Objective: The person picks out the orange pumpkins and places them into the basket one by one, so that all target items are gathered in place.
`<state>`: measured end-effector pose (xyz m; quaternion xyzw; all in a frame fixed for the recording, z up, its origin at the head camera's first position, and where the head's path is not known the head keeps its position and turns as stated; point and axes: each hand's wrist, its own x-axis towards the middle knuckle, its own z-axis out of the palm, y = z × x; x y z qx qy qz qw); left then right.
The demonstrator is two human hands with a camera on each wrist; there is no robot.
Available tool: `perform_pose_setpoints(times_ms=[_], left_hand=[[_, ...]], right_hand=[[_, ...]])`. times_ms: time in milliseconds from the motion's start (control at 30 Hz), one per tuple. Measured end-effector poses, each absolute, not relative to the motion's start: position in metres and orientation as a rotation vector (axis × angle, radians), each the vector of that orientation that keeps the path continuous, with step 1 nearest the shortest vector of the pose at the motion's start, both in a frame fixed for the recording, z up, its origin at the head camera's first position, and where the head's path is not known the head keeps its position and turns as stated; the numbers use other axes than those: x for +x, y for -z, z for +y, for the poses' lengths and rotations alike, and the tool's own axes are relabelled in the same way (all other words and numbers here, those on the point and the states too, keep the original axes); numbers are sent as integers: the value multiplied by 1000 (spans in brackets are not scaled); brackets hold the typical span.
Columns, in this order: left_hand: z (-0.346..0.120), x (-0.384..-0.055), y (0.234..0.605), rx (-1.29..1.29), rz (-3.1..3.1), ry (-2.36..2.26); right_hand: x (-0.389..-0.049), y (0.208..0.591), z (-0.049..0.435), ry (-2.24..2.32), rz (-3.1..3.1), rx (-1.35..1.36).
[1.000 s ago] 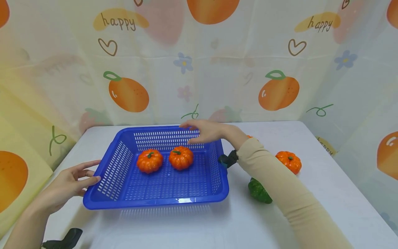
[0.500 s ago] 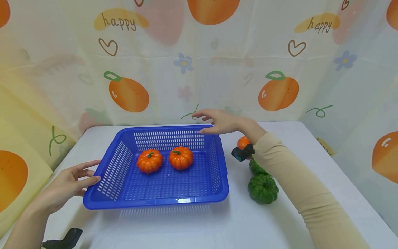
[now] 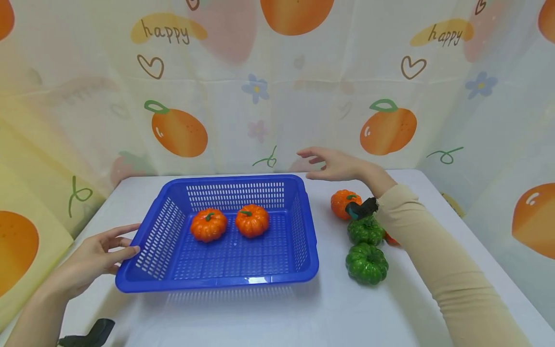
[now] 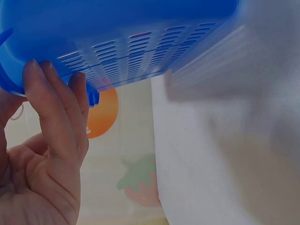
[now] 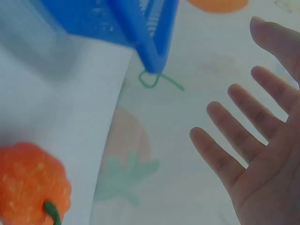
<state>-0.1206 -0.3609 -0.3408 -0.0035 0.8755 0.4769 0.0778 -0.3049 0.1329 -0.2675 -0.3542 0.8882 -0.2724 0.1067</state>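
A blue plastic basket [image 3: 217, 286] holds two small orange pumpkins, one to the left [image 3: 209, 225] and one at its middle [image 3: 252, 221]. My left hand [image 3: 96, 256] grips the basket's left rim, thumb over the edge. In the left wrist view, its fingers [image 4: 58, 112] lie against the basket's outer wall. My right hand [image 3: 337, 165] hovers past the basket's back right corner, fingers spread and holding nothing. Nearest below it is another orange pumpkin [image 3: 340, 204], also seen in the right wrist view. Toward the front sit two green pumpkins, a farther one [image 3: 365, 232] and a nearer one [image 3: 366, 263].
Part of one more orange item [image 3: 392, 240] shows behind the right sleeve [image 3: 433, 260]. A white cloth covers the table [image 3: 243, 320]. A printed curtain [image 3: 303, 96] hangs behind and at the sides. Dark wrist camera mounts [image 3: 363, 208] stick out from both wrists.
My right hand has moved right and up, from over the basket to beyond its right side, uncovering the green pumpkins and the back orange pumpkin. The left hand and basket stay put.
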Motion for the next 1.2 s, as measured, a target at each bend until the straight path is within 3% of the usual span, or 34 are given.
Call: perform_pose_setpoints(times_ms=[1200], left_hand=[[-362,-122,342,-26,2634,-1412]], right_hand=[[-298,310,226,899,2585,-747]])
